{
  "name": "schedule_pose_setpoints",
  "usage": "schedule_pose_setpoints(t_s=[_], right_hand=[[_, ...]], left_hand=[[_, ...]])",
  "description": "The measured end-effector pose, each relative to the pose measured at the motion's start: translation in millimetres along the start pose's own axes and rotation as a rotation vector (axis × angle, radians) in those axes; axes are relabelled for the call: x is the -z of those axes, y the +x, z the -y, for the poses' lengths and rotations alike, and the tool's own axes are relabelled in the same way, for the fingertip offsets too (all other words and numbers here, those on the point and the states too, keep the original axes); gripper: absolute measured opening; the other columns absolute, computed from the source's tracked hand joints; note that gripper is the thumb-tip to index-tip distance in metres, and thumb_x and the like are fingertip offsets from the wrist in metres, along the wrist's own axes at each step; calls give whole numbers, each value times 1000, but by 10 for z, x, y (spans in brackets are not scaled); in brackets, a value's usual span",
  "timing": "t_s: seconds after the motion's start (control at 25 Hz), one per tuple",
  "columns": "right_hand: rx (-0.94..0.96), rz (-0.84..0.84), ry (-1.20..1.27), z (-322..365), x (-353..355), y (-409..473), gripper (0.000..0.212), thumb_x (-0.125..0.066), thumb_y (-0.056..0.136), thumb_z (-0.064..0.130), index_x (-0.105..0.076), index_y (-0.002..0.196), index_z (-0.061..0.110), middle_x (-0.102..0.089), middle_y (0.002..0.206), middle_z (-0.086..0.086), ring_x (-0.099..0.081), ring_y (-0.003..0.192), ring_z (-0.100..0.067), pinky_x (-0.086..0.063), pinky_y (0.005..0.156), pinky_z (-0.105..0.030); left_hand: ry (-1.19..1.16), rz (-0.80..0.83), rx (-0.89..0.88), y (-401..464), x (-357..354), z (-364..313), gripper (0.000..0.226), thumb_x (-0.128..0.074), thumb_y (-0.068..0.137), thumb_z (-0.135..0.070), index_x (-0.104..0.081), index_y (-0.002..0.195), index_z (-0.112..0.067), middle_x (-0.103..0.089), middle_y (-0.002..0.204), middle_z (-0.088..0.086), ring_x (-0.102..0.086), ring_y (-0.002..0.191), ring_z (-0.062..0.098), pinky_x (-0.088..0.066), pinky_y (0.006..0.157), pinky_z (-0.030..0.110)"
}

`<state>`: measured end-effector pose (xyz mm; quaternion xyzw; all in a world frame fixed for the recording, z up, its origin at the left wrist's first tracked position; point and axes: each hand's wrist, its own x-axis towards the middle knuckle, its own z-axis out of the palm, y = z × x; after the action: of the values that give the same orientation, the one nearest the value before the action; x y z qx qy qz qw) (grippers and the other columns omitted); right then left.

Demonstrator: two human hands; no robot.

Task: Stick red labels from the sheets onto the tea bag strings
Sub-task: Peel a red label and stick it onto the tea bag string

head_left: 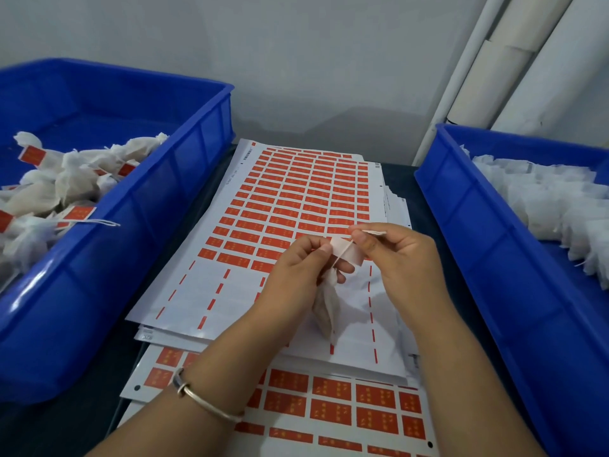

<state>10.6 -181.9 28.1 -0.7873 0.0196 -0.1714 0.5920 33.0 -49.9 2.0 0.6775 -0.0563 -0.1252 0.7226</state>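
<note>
Above the label sheets, my left hand (296, 268) pinches a peeled label (346, 250) whose pale back faces me. A white tea bag (324, 308) hangs below that hand. Its string (342, 253) runs up across the label to my right hand (392, 255), which pinches the string's end between thumb and forefinger. The top sheet of red labels (296, 199) lies under both hands, with its near rows peeled bare. Another sheet of red labels (346, 400) lies closer to me.
A blue crate (184, 166) at the left holds several tea bags with red labels on them. A blue crate (478, 225) at the right holds several plain white tea bags. White rolls (514, 61) lean against the wall at the back right.
</note>
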Motion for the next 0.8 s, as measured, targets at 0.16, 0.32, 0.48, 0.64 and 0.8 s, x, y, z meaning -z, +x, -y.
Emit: schedule_pose_setpoints(t_s=[0.16, 0.32, 0.48, 0.64, 0.8], right_hand=[[-23, -1, -26, 3, 8, 0, 7, -64, 83, 29, -69, 89, 30, -69, 97, 19, -66, 95, -4, -52, 84, -16], [-32, -3, -58, 15, 10, -11, 11, -63, 83, 31, -67, 93, 28, -68, 100, 19, -66, 95, -5, -53, 87, -21], [-28, 2, -77, 12, 8, -13, 9, -62, 85, 31, -67, 93, 28, -68, 99, 18, -66, 94, -6, -54, 87, -24], [-13, -29, -66, 10, 8, -10, 7, -64, 85, 29, -65, 84, 36, -68, 87, 24, -67, 85, -1, -55, 72, -15], [-16, -53, -31, 6, 19, -5, 10, -65, 84, 30, -64, 78, 38, -68, 81, 25, -66, 82, 4, -50, 63, -7]], left_hand=[[53, -40, -17, 5, 23, -29, 20, -40, 98, -33, -56, 86, -29, -67, 69, -21, -62, 69, -6, -43, 50, 6], [131, -42, -68, 7, 40, -60, 18, -41, 98, -33, -55, 86, -30, -66, 70, -23, -61, 69, -7, -42, 50, 6], [172, -67, -104, 4, 49, -82, 17, -43, 96, -32, -55, 84, -31, -66, 70, -22, -63, 74, 5, -42, 61, 14], [169, -59, -166, -13, 60, -108, 16, -49, 94, -30, -59, 80, -33, -64, 75, -25, -62, 75, 1, -45, 56, 10], [136, 6, -231, -40, 71, -119, 15, -56, 90, -26, -64, 78, -31, -67, 78, -18, -61, 79, -4, -42, 58, 1]])
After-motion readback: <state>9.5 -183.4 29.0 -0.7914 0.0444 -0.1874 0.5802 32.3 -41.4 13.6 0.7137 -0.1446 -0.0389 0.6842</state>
